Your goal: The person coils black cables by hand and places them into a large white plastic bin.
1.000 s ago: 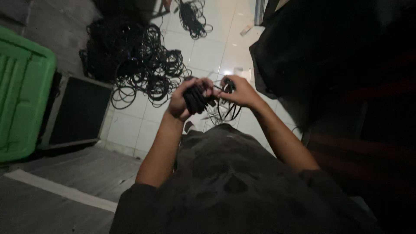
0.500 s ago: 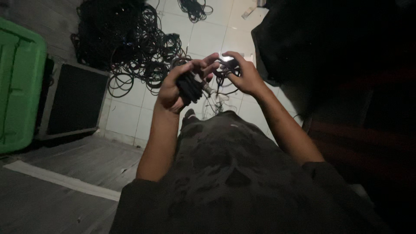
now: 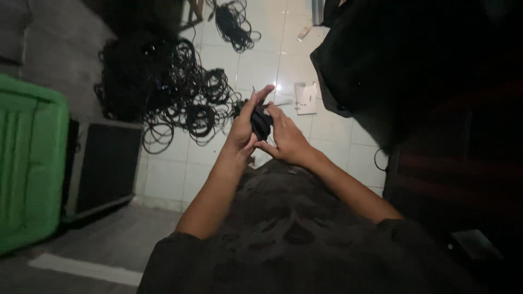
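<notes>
Above a dark-shirted lap, the left hand and right hand close together around a small black cable bundle, fingers wrapped snugly from both sides. It looks light, soft and springy, likely to uncoil unless gripped across the middle of its loops. Beyond lies a white tiled floor, a big tangle of black cables, a dark case and a green crate.

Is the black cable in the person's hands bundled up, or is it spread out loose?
Bundled up. The black cable forms a compact dark wad pressed between the left hand and right hand, with no loops hanging from it.
</notes>
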